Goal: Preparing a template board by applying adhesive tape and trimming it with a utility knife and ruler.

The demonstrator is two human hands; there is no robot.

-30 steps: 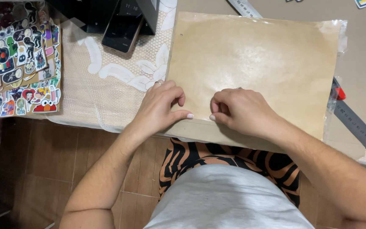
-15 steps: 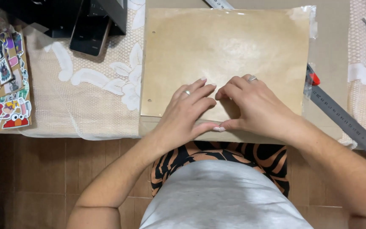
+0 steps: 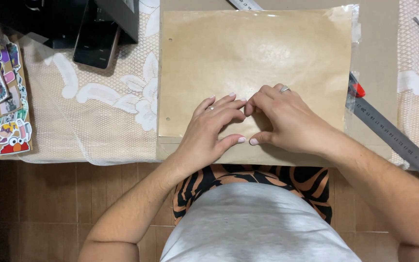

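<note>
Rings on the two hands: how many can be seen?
2: one ring on the left hand, one ring on the right hand. Others may be hidden.

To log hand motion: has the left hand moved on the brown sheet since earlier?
Yes: the left hand slid from the sheet's left edge toward its middle.

Your left hand [image 3: 208, 130] and right hand [image 3: 287, 121] press flat, fingertips meeting, on the brown sheet [image 3: 255, 58] | near table edge | steel ruler [image 3: 396, 140] at right.
</note>
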